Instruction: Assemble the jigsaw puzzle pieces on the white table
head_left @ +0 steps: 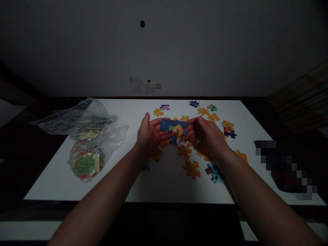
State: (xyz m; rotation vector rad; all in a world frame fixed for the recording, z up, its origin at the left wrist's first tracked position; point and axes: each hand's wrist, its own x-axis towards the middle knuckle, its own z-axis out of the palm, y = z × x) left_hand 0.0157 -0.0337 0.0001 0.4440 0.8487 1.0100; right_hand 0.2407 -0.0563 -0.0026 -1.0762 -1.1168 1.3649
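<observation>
A strip of joined jigsaw puzzle pieces (167,125), blue with a round yellow-orange figure and green leaves, is held above the table between my two hands. My left hand (149,132) supports its left end from beneath on the fingers, with the thumb raised. At the right end, my right hand (207,134) grips the edge with curled fingers. Below and around them lie scattered puzzle pieces, many with the orange side up, such as an orange piece (192,169). A teal piece (214,173) lies near my right forearm.
Clear plastic bags (87,150) with colourful pieces inside lie on the left of the white table (159,191). A dark, pixelated object (282,167) is at the right edge. Behind the table stands a grey wall with sockets (153,85).
</observation>
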